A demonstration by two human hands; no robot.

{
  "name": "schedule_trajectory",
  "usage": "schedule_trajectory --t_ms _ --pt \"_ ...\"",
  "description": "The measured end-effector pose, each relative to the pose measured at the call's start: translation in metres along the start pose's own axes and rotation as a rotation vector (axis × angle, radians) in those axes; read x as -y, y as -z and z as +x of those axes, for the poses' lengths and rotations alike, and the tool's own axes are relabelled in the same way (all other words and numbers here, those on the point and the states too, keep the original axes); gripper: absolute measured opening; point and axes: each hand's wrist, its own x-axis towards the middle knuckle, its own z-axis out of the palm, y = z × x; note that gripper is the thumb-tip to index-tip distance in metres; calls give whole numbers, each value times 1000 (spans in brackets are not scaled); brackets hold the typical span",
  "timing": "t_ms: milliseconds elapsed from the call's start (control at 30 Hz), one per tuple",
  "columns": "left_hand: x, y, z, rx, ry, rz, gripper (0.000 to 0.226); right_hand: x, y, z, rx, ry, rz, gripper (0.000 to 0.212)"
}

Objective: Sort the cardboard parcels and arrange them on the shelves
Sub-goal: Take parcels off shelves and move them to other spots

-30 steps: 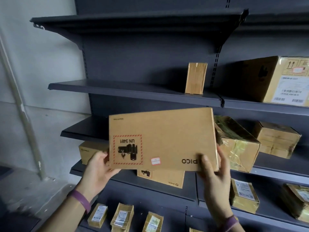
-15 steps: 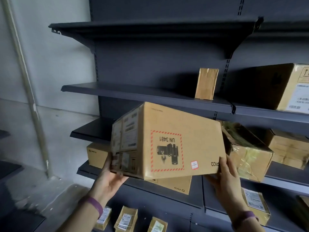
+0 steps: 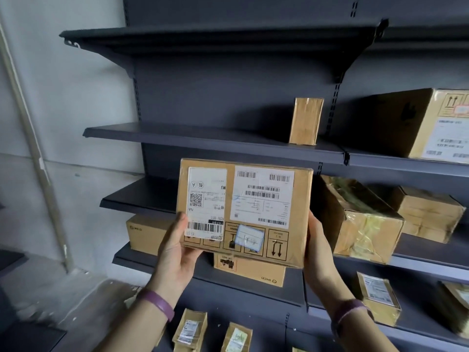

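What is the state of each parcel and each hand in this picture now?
Held parcel: in the air before the shelves, label side to the camera, labels upside down.
Left hand: grips its lower left corner, thumb on the label side.
Right hand: holds its right edge.
Slim parcel: stands upright on the shelves.
Taped parcel: rests on the shelves, wrapped in clear tape.

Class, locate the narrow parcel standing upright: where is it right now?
In the head view, the narrow parcel stands right of centre on the second shelf down, left of the large box, above the held labelled parcel.
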Motion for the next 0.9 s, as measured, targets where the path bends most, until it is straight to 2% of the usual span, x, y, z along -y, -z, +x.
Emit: schedule_trajectory --t_ms 133,300,400,433,500,533,700,800,900 --pt "-4 -8 -9 -6 10 60 52 -2 4 -7 -86 -96 82 53" --pt "-17 -9 -11 57 198 118 53 -7 7 -25 -181 -129 81 48" --pt "-13 -5 -13 179 208 288 45 -18 7 -39 -199 -141 80 90" --pt "-11 -2 -15 213 220 310 43 -20 6 -45 -224 -137 74 84" --pt "-8 3 -20 251 262 300 45 -26 5 -57 -304 -162 67 55" --pt "-4 8 -22 265 301 280 47 -30 6 -64 -349 -189 72 52" --pt "22 26 -36 251 444 216 46 -45 8 -101 -471 -310 87 52" --pt "41 29 -45 257 563 192 46 -51 17 -131 -570 -328 96 58" --pt "61 17 -57 298 693 186 48 -47 33 -162 -707 -310 75 51"
